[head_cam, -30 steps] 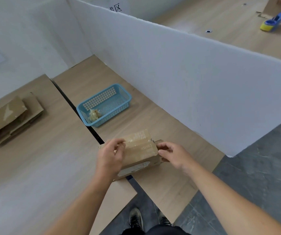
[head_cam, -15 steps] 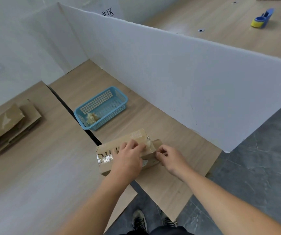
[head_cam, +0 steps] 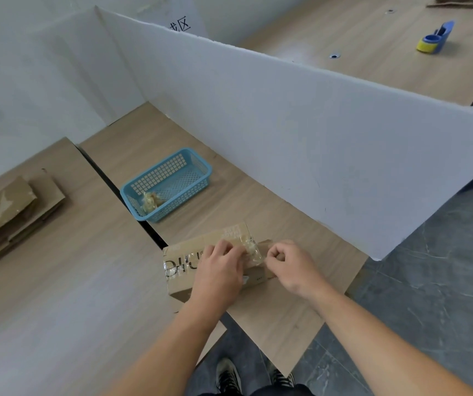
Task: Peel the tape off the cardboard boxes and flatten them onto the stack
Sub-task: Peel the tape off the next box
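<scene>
Both left hand [head_cam: 221,275] and right hand [head_cam: 292,267] fingers pinch crumpled tape [head_cam: 253,251] — box [head_cam: 182,282] lettering half-covered.

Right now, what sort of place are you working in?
Probably a partitioned packing bench: white divider board, blue basket holding peeled tape, flattened boxes stacked at left.

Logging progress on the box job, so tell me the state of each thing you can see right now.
cardboard box: not flattened, still taped.
tape: crumpled, partly lifted at the box's right end.
left hand: pinches the tape.
right hand: grips the box's right end.
blue basket: upright, holds a tape wad.
stack: flattened boxes, lying flat.
</scene>
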